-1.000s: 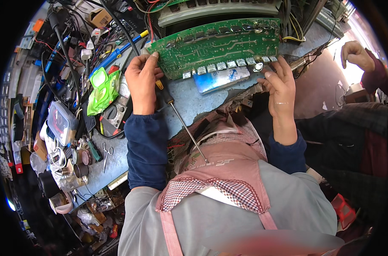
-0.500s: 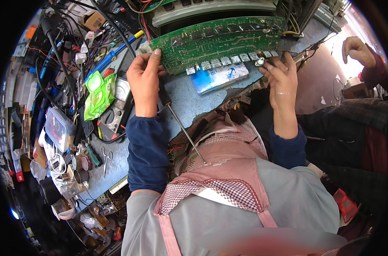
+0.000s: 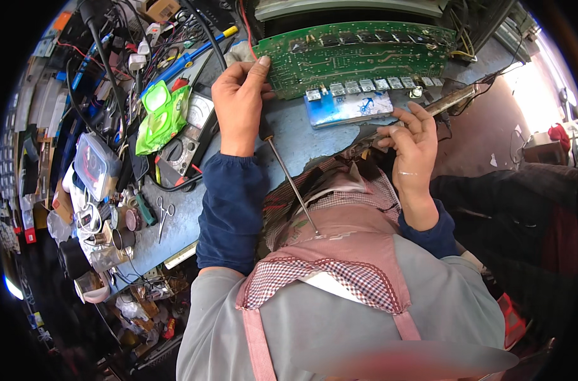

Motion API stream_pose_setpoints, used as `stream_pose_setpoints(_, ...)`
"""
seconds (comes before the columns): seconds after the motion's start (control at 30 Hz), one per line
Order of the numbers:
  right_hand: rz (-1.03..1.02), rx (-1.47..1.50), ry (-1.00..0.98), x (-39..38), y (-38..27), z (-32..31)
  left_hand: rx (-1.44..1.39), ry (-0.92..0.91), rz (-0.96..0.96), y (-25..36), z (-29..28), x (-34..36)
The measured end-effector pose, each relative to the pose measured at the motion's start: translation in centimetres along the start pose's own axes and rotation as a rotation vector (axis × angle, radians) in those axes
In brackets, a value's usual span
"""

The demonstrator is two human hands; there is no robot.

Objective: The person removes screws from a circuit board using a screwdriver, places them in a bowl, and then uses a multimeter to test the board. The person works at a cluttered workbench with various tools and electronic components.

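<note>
My left hand (image 3: 239, 101) grips the left edge of a green circuit board (image 3: 358, 60), thumb on the face turned toward me. A row of small silver, square parts runs along the board's near edge. Just right of my left wrist, a long screwdriver (image 3: 291, 179) slants toward my apron; its dark handle goes up beside the hand, and I cannot tell whether the palm holds it. Under the board's near edge lies a flat blue and white case (image 3: 349, 109). My right hand (image 3: 412, 143) is off the board near the case's right end, empty, fingers apart and loosely bent.
Left of my arm lie a bright green packet (image 3: 164, 120), a multimeter (image 3: 182, 149), a clear lidded box (image 3: 96, 166), scissor-like clamps (image 3: 166, 216) and several tangled cables. A metal frame (image 3: 352, 9) stands behind the board. The blue bench top (image 3: 295, 149) has a ragged near edge.
My right hand has come away from the board's right end, lower and toward me. Another person's hand at the right has left the view. My left hand keeps its grip.
</note>
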State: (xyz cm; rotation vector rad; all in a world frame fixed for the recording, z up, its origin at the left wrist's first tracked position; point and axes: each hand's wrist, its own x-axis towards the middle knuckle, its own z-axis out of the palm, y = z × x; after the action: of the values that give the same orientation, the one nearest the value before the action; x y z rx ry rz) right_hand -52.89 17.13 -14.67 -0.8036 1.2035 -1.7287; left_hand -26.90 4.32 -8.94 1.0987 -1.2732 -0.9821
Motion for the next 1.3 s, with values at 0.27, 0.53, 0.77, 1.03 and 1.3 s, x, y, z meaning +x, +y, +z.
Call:
stream_pose_setpoints(0.27,0.014,0.045,0.04,1.0,0.7,-2.0,-0.01,-0.024,0.042,0.2,-0.1,-0.5)
stream_pose_setpoints(0.53,-0.011,0.138,0.025,0.4,0.9,-3.1,-0.038,-0.113,0.107,0.5,-1.1,-1.1)
stream_pose_setpoints(0.77,0.031,0.2,-0.099,-0.8,0.7,-3.3,-0.117,-0.264,0.134,1.4,-2.1,-1.8)
stream_pose_setpoints(1.03,0.061,0.139,-0.155,-0.9,1.3,-3.7,0.029,-0.338,0.302,1.3,-2.9,-1.7)
stream_pose_setpoints(1.3,0.108,0.127,-0.268,-0.6,1.1,-2.3,0.142,-0.344,0.303,3.2,-3.0,-3.4)
